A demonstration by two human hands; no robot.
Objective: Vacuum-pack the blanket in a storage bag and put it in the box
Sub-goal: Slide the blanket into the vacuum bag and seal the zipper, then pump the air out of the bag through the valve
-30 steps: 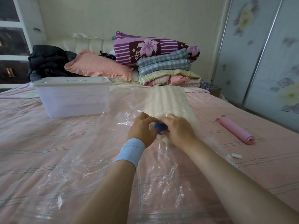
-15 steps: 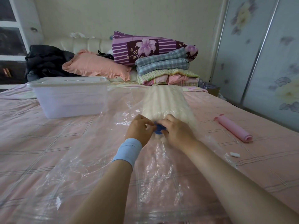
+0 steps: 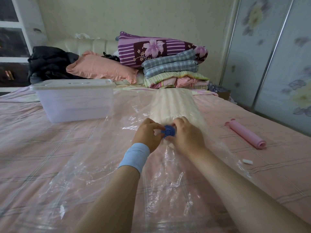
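On the bed, mid-frame, both hands meet at the blue valve of the clear storage bag. The left hand pinches the valve's left rim with curled fingers. The right hand curls round its right edge, so both are closed narrow on the valve.

Change vs a second ago: the valve was mostly buried between the knuckles, only a blue sliver showing. Now its round face is open to the camera, with the fingers moved out to the rim. The hands have not travelled, and nothing else on the bed has shifted.

Meaning, as a judgement: likely twisting the cap or seating the valve ahead of pumping (direction of turn can't be read).

The cream blanket is already inside the bag, just beyond the hands, running toward the stacked bedding. The bag film looks loose and wrinkled, not sucked flat, so air removal seems not yet done. The pink hand pump lies untouched well to the right, with a small white clip nearer the camera. The box sits to the left with its lid on, touching the bag's far-left edge. Boxing is still a later step.
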